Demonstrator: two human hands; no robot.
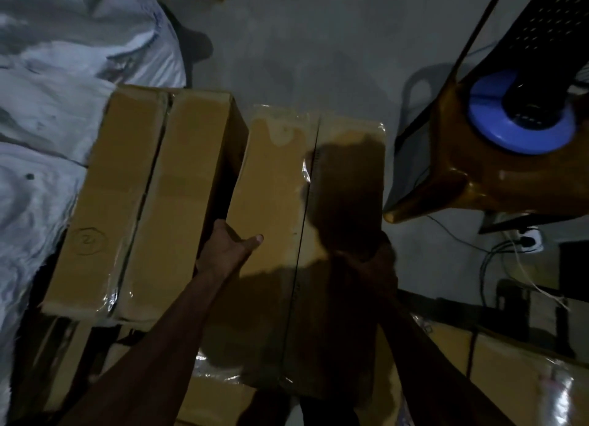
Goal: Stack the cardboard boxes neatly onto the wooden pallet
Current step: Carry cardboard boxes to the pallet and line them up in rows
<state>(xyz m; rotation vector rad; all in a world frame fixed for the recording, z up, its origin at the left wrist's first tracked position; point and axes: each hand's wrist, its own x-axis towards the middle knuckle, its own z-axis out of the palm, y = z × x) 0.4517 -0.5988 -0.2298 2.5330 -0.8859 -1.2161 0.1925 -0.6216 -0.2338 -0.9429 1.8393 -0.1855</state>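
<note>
A taped cardboard box (pixel 280 183) fills the centre of the view, its far half lit and its near half in shadow. My left hand (pixel 228 250) grips its left edge, thumb on top, fingers down in the gap beside it. My right hand (pixel 379 263), dark in shadow, holds the box's right edge. Directly left sits a second cardboard box (pixel 143 202), marked with a circled "2", close alongside the held one. More cardboard (pixel 220 400) shows beneath. No wooden pallet is visible.
White plastic-wrapped sacks (pixel 47 106) lie along the left. A brown plastic stool (pixel 497 183) carrying a blue ring (pixel 522 113) stands at the right, with cables and a power strip (pixel 529 239) on the grey floor. Another taped box (pixel 526 384) sits at lower right.
</note>
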